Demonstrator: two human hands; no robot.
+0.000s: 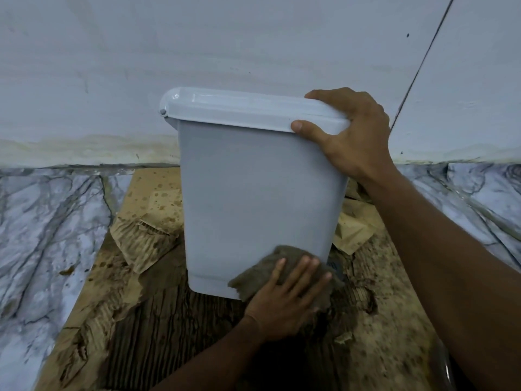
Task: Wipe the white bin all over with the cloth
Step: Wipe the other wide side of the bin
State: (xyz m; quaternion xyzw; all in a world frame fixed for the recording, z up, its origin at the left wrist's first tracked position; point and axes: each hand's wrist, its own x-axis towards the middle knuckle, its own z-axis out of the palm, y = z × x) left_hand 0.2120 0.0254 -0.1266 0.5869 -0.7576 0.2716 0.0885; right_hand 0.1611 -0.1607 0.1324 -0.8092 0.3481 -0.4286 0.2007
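Marble floor (42, 235) meets a stained white wall (253, 38); a sheet of soaked, torn cardboard (169, 320) lies on the floor against the wall's foot.

Left hand (284, 303): flat, fingers straight, palm pressing the cloth (270, 261) onto the lower right corner of the near face of the white bin (248, 193). The cloth is brown-grey and bunched, and part of it hangs past the bin's bottom edge.

Right hand (358, 136): gripping the right end of the lid (239, 108), thumb on the front rim and fingers curled over the top, apparently steadying the bin.

Bin stands upright on the cardboard near its far edge, close to the wall, lid shut.

Progress, as a judgement:
- Near face looks even and free of marks, so it may be largely wiped; the cloth sits at its lowest corner.
- Lid, both side faces and back show no sign either way.
- Back is hidden against the wall, and the underside rests on the cardboard.
- Reaching those would mean turning or tipping the bin.
- Roughly early to middle of the job.
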